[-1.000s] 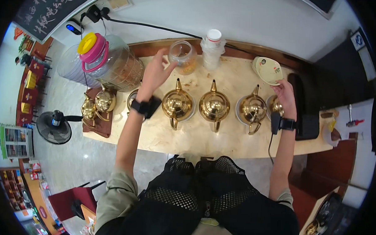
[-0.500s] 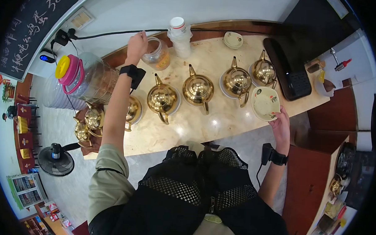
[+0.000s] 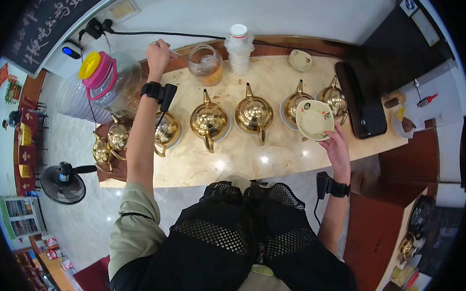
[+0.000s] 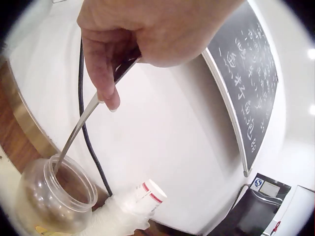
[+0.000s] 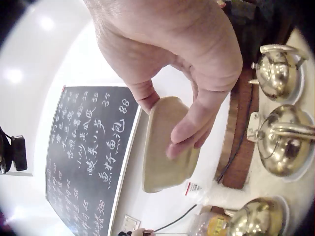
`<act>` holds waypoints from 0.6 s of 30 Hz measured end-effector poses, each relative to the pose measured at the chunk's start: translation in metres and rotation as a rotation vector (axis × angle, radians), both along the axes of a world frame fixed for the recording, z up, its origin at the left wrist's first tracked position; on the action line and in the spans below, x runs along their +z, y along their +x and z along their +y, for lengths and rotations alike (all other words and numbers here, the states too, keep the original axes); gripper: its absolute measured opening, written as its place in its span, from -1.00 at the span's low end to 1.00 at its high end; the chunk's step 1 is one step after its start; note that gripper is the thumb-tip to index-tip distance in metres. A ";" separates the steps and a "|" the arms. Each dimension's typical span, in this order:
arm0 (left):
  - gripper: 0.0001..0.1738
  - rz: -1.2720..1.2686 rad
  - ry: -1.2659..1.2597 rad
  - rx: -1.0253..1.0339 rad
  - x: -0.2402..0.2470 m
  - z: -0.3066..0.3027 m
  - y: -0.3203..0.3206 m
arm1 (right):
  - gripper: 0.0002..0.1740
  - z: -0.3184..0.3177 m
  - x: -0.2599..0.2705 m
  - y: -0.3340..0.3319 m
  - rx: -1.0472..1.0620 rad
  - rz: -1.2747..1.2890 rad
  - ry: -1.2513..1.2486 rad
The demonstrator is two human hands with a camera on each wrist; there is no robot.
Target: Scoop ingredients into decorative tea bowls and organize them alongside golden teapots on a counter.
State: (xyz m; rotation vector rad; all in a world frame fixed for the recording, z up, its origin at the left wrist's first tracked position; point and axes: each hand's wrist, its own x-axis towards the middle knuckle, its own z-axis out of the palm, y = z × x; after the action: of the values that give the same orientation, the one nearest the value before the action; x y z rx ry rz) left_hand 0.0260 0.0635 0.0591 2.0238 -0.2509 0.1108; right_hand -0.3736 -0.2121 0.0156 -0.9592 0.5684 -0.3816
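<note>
My left hand [image 3: 159, 58] pinches the handle of a slim metal utensil [image 4: 84, 115] whose lower end dips into a clear round jar [image 3: 213, 72]. The hand is left of the jar and above its mouth; the utensil's tip is hidden inside. In my right hand [image 3: 338, 149], a small cream bowl [image 3: 314, 120] with a floral pattern is held at its edge, thumb on one side and fingers on the other. The bowl overlaps one brass teapot [image 3: 294, 105] in the head view. Its plain underside shows in the right wrist view.
More brass teapots [image 3: 254, 115] line the pale counter [image 3: 273, 165]. Similar small bowls [image 3: 300, 59] are stacked at the back, with plastic-wrapped cups [image 3: 239, 52] beside the jar. A big pink-lidded container [image 3: 122, 83] stands left, a black tray [image 3: 362, 107] right.
My right hand has taken a bowl from the stack and brought it nearer me. My left hand has moved from the jar's rim to its left and now holds the metal utensil.
</note>
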 end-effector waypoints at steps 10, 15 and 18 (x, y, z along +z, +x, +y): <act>-0.61 -0.051 -0.264 0.035 0.025 0.034 -0.046 | -0.58 0.022 -0.016 0.138 0.302 -0.010 -0.013; -0.64 -0.009 -0.436 -0.015 0.041 0.049 -0.081 | -0.55 0.044 -0.034 0.210 0.425 -0.067 0.070; -0.67 0.031 -0.459 -0.074 0.058 0.056 -0.113 | -0.56 0.065 -0.031 0.239 0.475 -0.045 0.027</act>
State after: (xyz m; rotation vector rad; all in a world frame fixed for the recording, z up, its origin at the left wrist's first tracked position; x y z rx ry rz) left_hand -0.0875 0.1197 0.1173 1.5581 -0.2542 0.0820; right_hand -0.1345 -0.1470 -0.0150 -1.0220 0.2889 0.0298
